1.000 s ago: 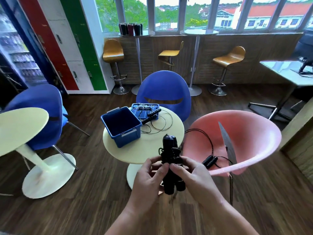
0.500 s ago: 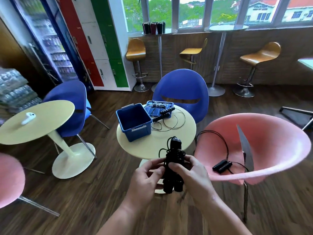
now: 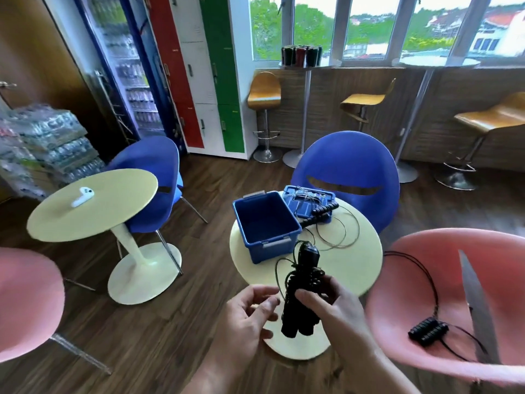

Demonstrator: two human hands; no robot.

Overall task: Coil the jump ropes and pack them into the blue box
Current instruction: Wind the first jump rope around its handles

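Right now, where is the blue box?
In the head view's centre, the blue box sits open on the left part of the round table, with a blue lid just right of it.

I am in what looks like a staff lounge or canteen: a glass-door drinks fridge [image 3: 127, 81] beside red, white and green lockers [image 3: 199, 81], stacked packs of bottles [image 3: 48, 143], bar stools [image 3: 264, 91] at high tables [image 3: 309, 64] under the windows [image 3: 369, 24], and round tables [image 3: 93, 209] with blue chairs [image 3: 349, 157] and pink chairs [image 3: 443, 268].
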